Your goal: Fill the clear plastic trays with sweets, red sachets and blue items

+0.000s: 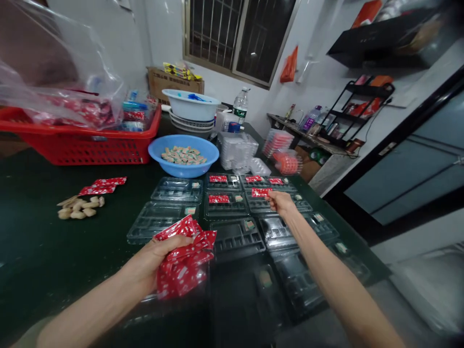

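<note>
My left hand [165, 256] is closed round a bunch of red printed packets [188, 251], held above the near trays. Farther off, my right hand [281, 202] pinches one red packet [260, 192] by its end, over a clear plastic tray [300, 205]. Several clear compartment trays are laid out in rows, and many have a small pale wrapped piece [249, 225] in a corner compartment. Red packets [218, 198] lie in several of the far trays. The nearest trays are dim and blurred.
A blue basin [154, 152] of small pale pieces stands behind the trays. Left of it is a red basket [90, 145] with bagged packets. Two red packets [105, 183] and a pile of peanuts [78, 208] lie at the left. Stacked clear trays [235, 150] stand farther back.
</note>
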Tool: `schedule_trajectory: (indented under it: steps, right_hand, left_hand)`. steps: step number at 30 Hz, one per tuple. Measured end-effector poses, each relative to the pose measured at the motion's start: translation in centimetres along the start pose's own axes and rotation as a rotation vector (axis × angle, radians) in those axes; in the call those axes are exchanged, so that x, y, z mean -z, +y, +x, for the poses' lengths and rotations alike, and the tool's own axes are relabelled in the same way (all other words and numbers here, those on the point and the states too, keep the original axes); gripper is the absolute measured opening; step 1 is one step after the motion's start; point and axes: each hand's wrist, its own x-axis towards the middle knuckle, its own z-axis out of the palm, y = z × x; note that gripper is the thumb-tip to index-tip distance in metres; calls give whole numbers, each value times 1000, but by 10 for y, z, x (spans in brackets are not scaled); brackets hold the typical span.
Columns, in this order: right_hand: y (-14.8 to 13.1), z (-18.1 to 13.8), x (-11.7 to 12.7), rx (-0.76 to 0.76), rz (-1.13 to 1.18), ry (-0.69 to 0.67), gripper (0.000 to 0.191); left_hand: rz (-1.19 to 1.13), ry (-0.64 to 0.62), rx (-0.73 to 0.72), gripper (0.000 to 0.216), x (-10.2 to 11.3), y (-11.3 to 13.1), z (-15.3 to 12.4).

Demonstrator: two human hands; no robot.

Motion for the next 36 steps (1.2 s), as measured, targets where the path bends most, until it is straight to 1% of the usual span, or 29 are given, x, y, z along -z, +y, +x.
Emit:
schedule_trajectory:
  steps: [2, 3, 5, 8, 10, 11, 12, 13, 14, 15, 16, 17, 19, 21, 22, 24, 26, 27, 29, 30, 31, 34, 36]
  right_hand:
    - [0, 26, 4, -32, -76, 76, 23]
    - [0, 34, 4, -39, -119, 102, 22]
    - [-3, 40, 2, -25, -206, 137, 17]
    - [-10, 25, -7, 60, -301, 157, 12]
    - [-12, 1, -16, 123, -336, 129, 14]
    - [-12, -15, -20, 147, -346, 72, 17]
    - [-11, -33, -25, 161, -345, -23, 23]
    - [-10, -52, -30, 167, -337, -144, 31]
    - [-7, -72, -34, 162, -306, -339, 39]
    - [-4, -91, -38, 152, -265, -485, 43]
    - [-1, -108, -42, 142, -228, -587, 44]
    - [2, -122, -46, 124, -180, -658, 42]
    - [7, -143, -50, 80, -77, -677, 36]
    - [9, -154, -51, 64, 20, -618, 31]
    - [10, -155, -49, 84, 47, -573, 29]
    - [10, -149, -39, 185, 41, -474, 28]
    - [8, -130, -18, 335, -31, -349, 27]
    - [7, -116, -3, 409, -81, -266, 27]
    - [7, -79, 35, 510, -179, -47, 26]
    - [7, -58, 56, 515, -207, 62, 25]
    - [8, -38, 76, 481, -199, 174, 24]
    - [12, 19, 128, 408, -192, 301, 24]
    - [17, 48, 150, 346, -215, 338, 21]
  left_hand:
    - [-15, 0, 18, 21, -4, 2, 0]
    - [-19, 5, 23, 22, -6, 2, 0]
    - [-23, 9, 21, 23, -10, 3, 0]
    - [-25, -27, -2, 26, -15, 4, -2]
    - [-30, -57, -14, 27, -18, 4, -3]
    - [-36, -70, -18, 26, -19, 3, -2]
    - [-42, -83, -25, 24, -20, 2, -1]
    - [-45, -99, -34, 23, -21, 0, 0]
    - [-44, -115, -49, 21, -22, -2, 2]
    - [-36, -132, -66, 19, -23, -5, 4]
    - [-23, -147, -82, 18, -24, -8, 6]
    - [-7, -161, -99, 16, -26, -11, 8]
    - [22, -195, -127, 16, -30, -17, 9]
    - [47, -216, -153, 18, -36, -20, 8]
    - [57, -210, -158, 18, -39, -20, 6]
    - [75, -155, -143, 18, -43, -19, 3]
    - [89, -66, -100, 17, -44, -16, 3]
    - [98, -26, -78, 17, -43, -15, 5]
    - [119, 24, -37, 21, -38, -13, 10]
    - [125, 29, -18, 24, -36, -13, 13]
    - [127, 27, 1, 27, -33, -13, 16]
    - [101, 5, 71, 35, -29, -13, 21]
    - [88, 13, 121, 40, -29, -14, 23]
